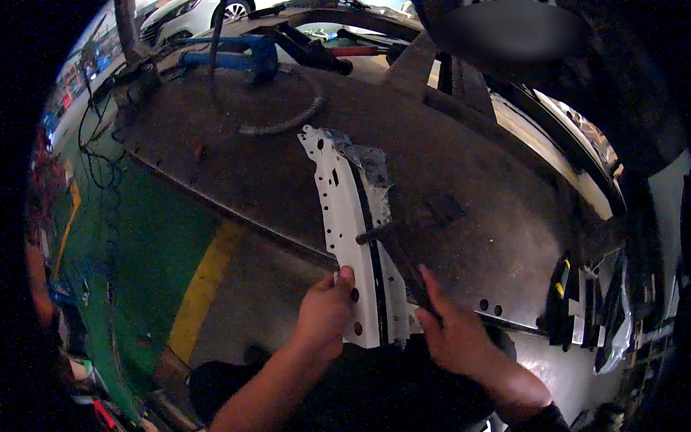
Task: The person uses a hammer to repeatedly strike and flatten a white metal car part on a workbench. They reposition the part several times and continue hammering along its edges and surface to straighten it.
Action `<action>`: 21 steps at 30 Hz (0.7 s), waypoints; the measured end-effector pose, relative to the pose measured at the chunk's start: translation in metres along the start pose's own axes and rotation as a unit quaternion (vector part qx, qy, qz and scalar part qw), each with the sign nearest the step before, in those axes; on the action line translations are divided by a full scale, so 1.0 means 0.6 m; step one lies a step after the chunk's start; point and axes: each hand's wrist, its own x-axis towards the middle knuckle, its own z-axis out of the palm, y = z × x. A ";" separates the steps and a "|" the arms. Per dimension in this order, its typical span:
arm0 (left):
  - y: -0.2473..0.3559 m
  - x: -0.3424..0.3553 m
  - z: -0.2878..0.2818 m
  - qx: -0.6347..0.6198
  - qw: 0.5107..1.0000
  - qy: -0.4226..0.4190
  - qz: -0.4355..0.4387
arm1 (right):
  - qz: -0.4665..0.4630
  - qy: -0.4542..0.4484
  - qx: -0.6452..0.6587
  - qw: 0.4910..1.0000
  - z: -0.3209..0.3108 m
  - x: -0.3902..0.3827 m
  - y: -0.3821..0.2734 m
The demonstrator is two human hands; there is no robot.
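Note:
A long white metal car body panel, with a row of holes and a dark strip along it, lies across the edge of the brown metal table. Its near end reaches toward my body. My left hand is closed on the panel's left edge, with thumb and fingers pinching the metal. In my right hand is a hammer, its handle wrapped by my fingers. The hammer's head lies over the panel's dark strip; whether it touches the metal I cannot tell. Clear plastic film clings to the panel's far right side.
A blue tool with a curved grey hose rests at the table's far left. Dark metal frames stand at the back right. Strip-like parts hang by the right edge. A white car is beyond, and yellow lines mark the green floor.

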 end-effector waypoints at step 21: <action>-0.076 -0.078 -0.028 0.087 0.991 -0.100 0.016 | 0.207 0.099 0.518 0.824 0.031 0.001 0.047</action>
